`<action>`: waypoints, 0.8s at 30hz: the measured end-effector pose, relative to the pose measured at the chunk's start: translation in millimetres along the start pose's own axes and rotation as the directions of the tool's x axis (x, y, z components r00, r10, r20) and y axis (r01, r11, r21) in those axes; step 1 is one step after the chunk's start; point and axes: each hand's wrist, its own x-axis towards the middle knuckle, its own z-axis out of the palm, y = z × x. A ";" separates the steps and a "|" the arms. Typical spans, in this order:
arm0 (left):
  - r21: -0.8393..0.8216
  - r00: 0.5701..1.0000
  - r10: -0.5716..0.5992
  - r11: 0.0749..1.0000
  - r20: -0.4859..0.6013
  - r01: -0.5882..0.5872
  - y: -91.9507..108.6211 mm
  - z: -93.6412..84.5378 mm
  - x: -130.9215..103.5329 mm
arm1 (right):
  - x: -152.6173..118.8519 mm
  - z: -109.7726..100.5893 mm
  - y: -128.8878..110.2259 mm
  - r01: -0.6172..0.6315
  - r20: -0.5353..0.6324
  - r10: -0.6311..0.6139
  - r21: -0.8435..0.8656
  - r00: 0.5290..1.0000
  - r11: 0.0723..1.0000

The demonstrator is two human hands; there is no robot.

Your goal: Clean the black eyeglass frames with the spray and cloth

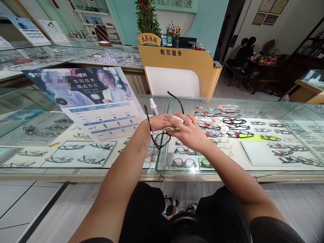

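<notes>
A pair of black-framed eyeglasses (160, 145) is held between my two hands above the glass counter, its temples unfolded and pointing up and away. My left hand (160, 122) is closed at the far side of the frame, its fingertips partly hidden behind the other hand. Bent over the right-hand lens, my right hand (189, 132) grips the eyeglasses through a pale, crumpled cloth (173, 128), of which only a little shows. One lens hangs uncovered below my left hand. A small white spray bottle (153, 107) stands on the counter just beyond.
A glass display counter (162, 177) runs across in front of me, with rows of eyeglass frames (234, 123) inside. A printed lens poster (101, 104) stands tilted at left. Farther back are a wooden cashier desk (177, 57) with plants and two seated people (243, 54).
</notes>
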 end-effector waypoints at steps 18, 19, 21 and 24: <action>-0.473 0.994 0.027 0.878 -0.108 -0.075 22.4 49.0 8.6 | 9.5 15.6 28.5 -0.375 0.489 0.625 0.871 0.608 -0.317; -0.470 0.996 0.034 0.880 -0.079 -0.068 22.6 47.1 8.6 | 9.6 14.8 28.4 -0.363 0.508 0.606 0.862 0.613 -0.355; -0.449 0.999 0.048 0.893 0.010 -0.039 23.0 43.1 8.8 | 9.7 12.5 29.7 -0.336 0.536 0.563 0.841 0.629 -0.425; -0.394 0.998 0.069 0.917 0.011 -0.059 21.0 43.7 9.5 | 9.8 9.0 33.5 -0.310 0.573 0.507 0.801 0.645 -0.512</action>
